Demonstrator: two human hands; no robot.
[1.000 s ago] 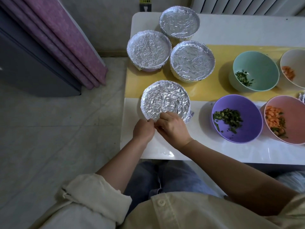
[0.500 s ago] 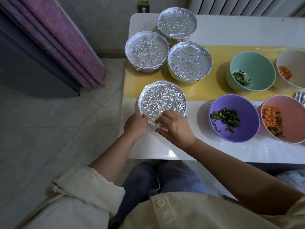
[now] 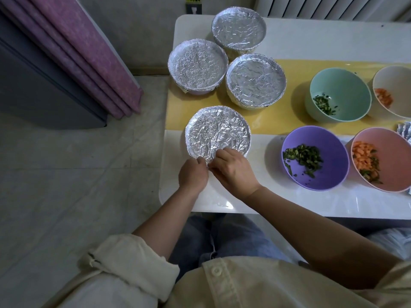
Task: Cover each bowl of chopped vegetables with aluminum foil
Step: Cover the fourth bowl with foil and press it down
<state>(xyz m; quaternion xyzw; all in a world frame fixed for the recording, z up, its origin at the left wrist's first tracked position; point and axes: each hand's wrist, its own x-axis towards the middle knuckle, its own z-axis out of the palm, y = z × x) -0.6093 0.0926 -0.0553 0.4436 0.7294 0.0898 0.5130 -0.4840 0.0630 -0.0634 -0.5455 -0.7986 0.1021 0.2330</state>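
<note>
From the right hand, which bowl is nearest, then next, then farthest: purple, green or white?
Counting from the right hand, which pinches the foil:
1. Purple bowl, just to its right.
2. Green bowl, farther back and to the right.
3. White bowl, at the picture's right edge.

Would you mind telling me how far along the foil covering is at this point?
Done: the three bowls at the back wear crimped foil tops. In hand: the left hand and right hand pinch the foil at the near rim of the nearest bowl. Left: the green bowl, white bowl, purple bowl and pink bowl sit uncovered.
</note>
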